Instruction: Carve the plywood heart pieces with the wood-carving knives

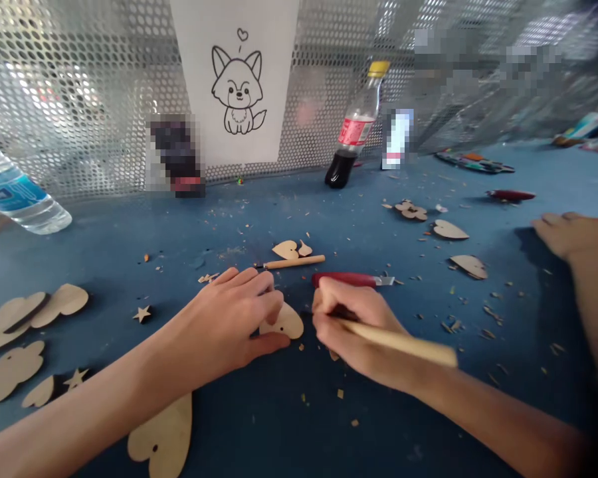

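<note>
My left hand [249,309] presses a thin wooden cutout [290,321] to the blue table. Its fingers curl over the top and its thumb lies along the near edge. The cutout has a rounded end and a small hole; the rest is under my hand. In my right hand [351,325] is a carving tool with a pale wooden handle [403,344], gripped like a pen. Its dark tip is close to the cutout's right edge; I cannot tell if they touch. Just beyond my right fingers lies a red-handled cutter [346,279], beside a thin wooden-handled tool [296,262].
Wooden cutouts [12,372] lie at left, with a large heart [164,435] near my left forearm. Another person's hand [578,234] rests at right among wood shavings. A cola bottle [353,133], a water bottle [20,192] and a fox drawing [239,93] stand at the back.
</note>
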### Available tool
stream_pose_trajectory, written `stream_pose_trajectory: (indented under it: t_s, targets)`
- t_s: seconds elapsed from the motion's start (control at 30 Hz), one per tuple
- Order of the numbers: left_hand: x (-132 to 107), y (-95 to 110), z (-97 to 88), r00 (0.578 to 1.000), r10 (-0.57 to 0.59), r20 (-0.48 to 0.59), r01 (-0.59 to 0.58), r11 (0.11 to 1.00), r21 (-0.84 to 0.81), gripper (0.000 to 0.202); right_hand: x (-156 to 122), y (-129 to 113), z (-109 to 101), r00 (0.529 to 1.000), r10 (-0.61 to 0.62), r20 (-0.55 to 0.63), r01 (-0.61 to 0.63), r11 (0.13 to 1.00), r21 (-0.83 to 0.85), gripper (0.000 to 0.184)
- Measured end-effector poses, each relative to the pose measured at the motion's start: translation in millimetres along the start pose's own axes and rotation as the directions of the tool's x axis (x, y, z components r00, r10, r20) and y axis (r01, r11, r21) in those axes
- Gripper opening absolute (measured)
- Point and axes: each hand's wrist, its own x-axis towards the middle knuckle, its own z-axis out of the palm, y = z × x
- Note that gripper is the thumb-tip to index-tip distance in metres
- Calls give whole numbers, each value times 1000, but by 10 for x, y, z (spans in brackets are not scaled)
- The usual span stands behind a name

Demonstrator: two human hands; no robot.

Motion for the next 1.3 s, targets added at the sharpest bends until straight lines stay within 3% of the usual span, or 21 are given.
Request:
stream_pose_trajectory:
  t_s: [0.13,0.23,0.33,0.53,0.67,0.83,0.93,1.07,1.17,1.3]
  targets:
    - [-45,-88,-36,994,109,-32,-110,994,-28,20,34,108,-55,977,-65,-201,110,970,218,22]
    - [-64,-105,-34,989,138,-47,-137,990,23,22,53,117,-88,978,7,-210,48,965,256,20]
    - [-62,-96,-26,979,193,-58,-189,979,74,10,56,76,-95,978,22,-206,29,971,239,19]
    - [-25,-105,-84,962,272,-17,-273,961,-48,22,58,48,-100,972,-3,-233,42,985,165,3]
    - [-11,-110,-118,953,303,17,-302,953,-35,25,54,123,-134,966,59,-253,14,960,279,17]
    - [-10,-119,-105,982,188,11,-188,981,37,11,37,113,-121,981,108,-162,-50,944,326,19]
    - [-20,-124,-88,994,105,5,-105,994,18,19,15,54,-97,989,137,-53,-118,958,259,22]
    - [-51,-115,-59,998,61,-7,-62,990,-128,34,1,-6,-83,979,197,59,-205,962,181,23]
    - [-71,-96,-44,999,23,-23,-26,990,-140,50,3,-12,-75,973,208,103,-222,962,158,24]
    - [-75,-64,-49,1000,26,-2,-26,987,-161,53,2,4,-53,976,185,116,-200,971,129,25]
